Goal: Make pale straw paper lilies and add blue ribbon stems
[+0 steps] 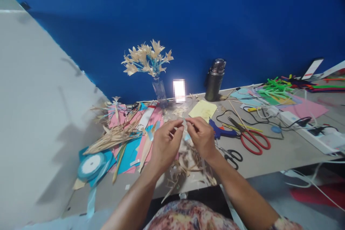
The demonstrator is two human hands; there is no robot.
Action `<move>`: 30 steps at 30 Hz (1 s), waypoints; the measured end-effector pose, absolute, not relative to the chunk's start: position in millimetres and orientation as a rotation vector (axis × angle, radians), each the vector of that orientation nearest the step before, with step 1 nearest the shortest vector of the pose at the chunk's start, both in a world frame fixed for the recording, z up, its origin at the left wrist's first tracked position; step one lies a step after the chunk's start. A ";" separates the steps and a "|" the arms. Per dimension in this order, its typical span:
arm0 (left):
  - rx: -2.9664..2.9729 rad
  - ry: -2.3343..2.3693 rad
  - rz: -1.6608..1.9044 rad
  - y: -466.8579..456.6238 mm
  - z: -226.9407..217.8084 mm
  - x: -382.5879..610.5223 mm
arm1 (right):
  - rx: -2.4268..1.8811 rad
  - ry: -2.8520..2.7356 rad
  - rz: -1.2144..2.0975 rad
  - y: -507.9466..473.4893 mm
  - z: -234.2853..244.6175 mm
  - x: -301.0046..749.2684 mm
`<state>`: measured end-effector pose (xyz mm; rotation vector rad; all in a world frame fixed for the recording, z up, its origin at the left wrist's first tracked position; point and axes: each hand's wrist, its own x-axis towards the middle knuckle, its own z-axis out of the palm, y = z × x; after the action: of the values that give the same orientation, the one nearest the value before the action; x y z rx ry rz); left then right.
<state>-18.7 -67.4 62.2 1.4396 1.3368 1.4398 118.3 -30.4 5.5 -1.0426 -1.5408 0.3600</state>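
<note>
My left hand [168, 143] and my right hand [201, 137] meet above the middle of the table, thumbs and fingertips pinched close together. Something thin and pale seems to lie between the fingertips, too small to make out. Below them is a pile of dry husk scraps [188, 161]. A blue glue gun [223, 131] lies just right of my right hand, near black-handled scissors [233, 156] and red-handled scissors [254, 142]. On the left are a bundle of dried husks [115, 134] and a roll of light blue ribbon [91, 166], its loose end hanging over the table edge.
Husk flowers [148, 57] stand in a clear bottle [159, 91] by the blue wall. A dark thermos [215, 81] is behind the yellow paper [203, 109]. Rightward are green pipe cleaners [277, 88], a white power strip [304, 133] and trailing cables. Pink and blue sheets lie left.
</note>
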 end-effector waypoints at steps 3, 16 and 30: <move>1.445 1.300 1.597 -81.2 67.9 -24.1 | -1.028 -1.111 0.991 -26.6 9.1 120.7; 1.150 1.393 1.594 -80.2 37.4 -80.1 | -0.644 -0.537 1.748 -34.2 27.6 126.4; 1.442 1.362 1.198 -74.4 40.1 -83.8 | -0.691 -0.631 1.770 -36.8 27.8 106.7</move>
<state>-83.8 -74.4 40.1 1.4418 1.3619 1.1983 106.7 -36.8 27.8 -0.6914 -0.6311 1.7702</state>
